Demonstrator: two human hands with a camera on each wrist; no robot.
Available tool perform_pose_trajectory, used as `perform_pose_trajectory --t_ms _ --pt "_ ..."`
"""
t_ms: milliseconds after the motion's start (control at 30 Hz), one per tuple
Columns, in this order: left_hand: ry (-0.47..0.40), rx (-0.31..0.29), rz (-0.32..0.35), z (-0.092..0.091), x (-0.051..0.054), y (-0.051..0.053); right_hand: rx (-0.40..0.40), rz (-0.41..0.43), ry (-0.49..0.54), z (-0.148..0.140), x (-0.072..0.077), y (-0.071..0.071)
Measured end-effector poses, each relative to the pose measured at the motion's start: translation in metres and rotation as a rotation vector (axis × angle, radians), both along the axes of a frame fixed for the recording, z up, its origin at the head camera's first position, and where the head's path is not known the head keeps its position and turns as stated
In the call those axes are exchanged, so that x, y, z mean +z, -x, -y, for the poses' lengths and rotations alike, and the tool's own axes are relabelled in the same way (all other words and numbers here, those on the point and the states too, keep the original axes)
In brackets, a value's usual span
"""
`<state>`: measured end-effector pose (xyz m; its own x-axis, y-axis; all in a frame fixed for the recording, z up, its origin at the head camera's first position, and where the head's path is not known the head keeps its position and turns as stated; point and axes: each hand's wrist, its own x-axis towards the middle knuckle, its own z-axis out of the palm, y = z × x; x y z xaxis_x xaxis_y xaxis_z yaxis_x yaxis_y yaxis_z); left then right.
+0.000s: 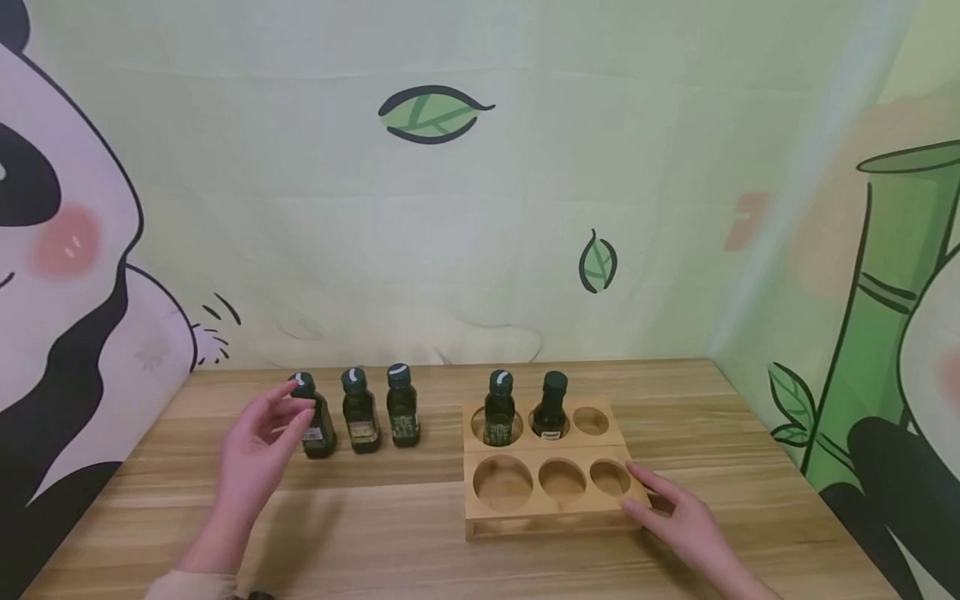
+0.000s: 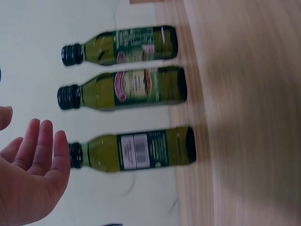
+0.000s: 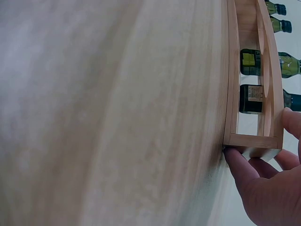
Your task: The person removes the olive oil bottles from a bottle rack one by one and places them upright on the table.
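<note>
My left hand (image 1: 261, 442) is beside the cap of the leftmost green glass bottle (image 1: 318, 433), its fingers loosely bent and the thumb apart. In the left wrist view the fingertips overlap that bottle's cap (image 2: 75, 155); whether they touch it I cannot tell. Two similar bottles, a middle one (image 1: 362, 421) and a right one (image 1: 404, 417), stand upright to its right. My right hand (image 1: 686, 525) grips the right end of a wooden bottle rack (image 1: 525, 523) with round holes. A green bottle (image 1: 499, 412) and a darker bottle (image 1: 552, 408) stand in the rack's back-row holes.
The wood-grain table (image 1: 390, 542) carries the bottles and the rack. Behind it hangs a pale green backdrop (image 1: 300, 208) printed with pandas, leaves and bamboo. The rack's front row has three round holes with nothing in them, as does its back right hole.
</note>
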<state>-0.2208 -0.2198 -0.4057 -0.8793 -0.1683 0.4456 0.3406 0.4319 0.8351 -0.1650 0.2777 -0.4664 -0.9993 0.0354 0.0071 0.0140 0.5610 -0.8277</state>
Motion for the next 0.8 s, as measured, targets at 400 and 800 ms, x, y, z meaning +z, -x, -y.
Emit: perform_pose_trajectory --t_ms 400,800 --pt "0.018 -0.153 -0.024 -0.033 -0.014 0.001 -0.004 -0.001 -0.025 0.0 0.0 0.0" --pt "0.027 -0.25 0.039 -0.074 -0.032 0.005 -0.009 -0.009 -0.019 0.001 0.0 -0.001"
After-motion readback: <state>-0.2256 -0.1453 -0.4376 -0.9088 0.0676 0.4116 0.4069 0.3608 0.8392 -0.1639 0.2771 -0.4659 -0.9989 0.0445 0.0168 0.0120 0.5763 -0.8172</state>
